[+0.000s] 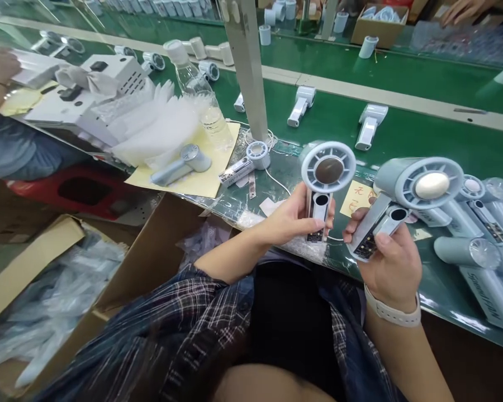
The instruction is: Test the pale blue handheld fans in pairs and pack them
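My left hand (295, 218) is wrapped round the handle of a light-blue handheld fan (349, 167), held upright with its round, slotted head on top and a dark disc at the centre. A second handheld fan (389, 177) is gripped by my right hand (392, 257); its head has a pale disc, and its handle leans to the left. Both handles have a dark round spot and an exposed dark strip near the bottom. Left of my left hand, another fan (257, 156) lies on the bench beside a white cable.
Several fans (469, 251) are piled on the right. A yellow sheet (201, 181) carries a fan, plastic bags and a bottle (209, 106). Beyond the metal post (251, 72) runs a green conveyor (331, 117) with fans. An open carton (151, 251) stands lower left. Other people's hands show at upper left and upper right.
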### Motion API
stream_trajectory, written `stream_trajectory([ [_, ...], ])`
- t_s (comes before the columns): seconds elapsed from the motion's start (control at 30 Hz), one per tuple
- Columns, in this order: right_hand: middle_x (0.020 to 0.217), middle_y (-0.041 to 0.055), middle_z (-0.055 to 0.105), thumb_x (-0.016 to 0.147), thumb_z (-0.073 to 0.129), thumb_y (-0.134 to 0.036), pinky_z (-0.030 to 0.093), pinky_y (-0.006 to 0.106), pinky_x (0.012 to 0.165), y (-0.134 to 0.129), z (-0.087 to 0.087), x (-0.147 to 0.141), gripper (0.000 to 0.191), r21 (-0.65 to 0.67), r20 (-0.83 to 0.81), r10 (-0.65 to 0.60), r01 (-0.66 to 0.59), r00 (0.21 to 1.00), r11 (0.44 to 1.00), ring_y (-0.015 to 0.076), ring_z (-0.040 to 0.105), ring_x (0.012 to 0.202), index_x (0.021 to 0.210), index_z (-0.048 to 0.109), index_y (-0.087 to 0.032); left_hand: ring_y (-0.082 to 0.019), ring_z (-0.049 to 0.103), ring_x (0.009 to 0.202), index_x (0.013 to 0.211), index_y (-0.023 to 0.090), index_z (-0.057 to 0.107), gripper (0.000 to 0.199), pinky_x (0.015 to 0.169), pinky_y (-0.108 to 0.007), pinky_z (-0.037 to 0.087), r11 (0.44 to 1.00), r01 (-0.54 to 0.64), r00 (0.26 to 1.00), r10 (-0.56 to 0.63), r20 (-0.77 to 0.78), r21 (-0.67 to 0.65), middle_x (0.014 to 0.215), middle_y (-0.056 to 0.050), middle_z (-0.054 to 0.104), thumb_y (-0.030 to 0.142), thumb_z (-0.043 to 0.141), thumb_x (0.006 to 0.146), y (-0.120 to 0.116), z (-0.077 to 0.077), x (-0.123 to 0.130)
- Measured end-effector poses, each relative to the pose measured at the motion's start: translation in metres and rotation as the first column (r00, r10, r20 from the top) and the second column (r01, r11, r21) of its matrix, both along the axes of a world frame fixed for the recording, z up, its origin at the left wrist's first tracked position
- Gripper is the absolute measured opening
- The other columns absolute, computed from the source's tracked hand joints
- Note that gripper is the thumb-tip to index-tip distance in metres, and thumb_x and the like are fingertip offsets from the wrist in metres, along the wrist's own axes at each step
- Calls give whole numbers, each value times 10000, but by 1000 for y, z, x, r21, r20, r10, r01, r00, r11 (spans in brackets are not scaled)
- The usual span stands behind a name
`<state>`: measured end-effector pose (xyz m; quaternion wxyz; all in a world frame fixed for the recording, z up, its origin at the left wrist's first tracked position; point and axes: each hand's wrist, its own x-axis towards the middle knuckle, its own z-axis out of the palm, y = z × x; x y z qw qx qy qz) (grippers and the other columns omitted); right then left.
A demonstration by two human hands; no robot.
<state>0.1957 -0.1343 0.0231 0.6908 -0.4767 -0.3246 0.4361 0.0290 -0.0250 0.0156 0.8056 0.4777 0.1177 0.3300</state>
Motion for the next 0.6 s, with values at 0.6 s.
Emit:
stream_trajectory([
  [0.6,987,53,751,863,794,-400,595,352,664,0,-7,-10,243,-32,3,47,-47,999,998,211,690,799,1046,716,-260,-167,690,786,1139,239,478,595,769,-379,618,995,79,997,-80,20,58,1023,-3,629,441,917,793,3,-7,-2],
])
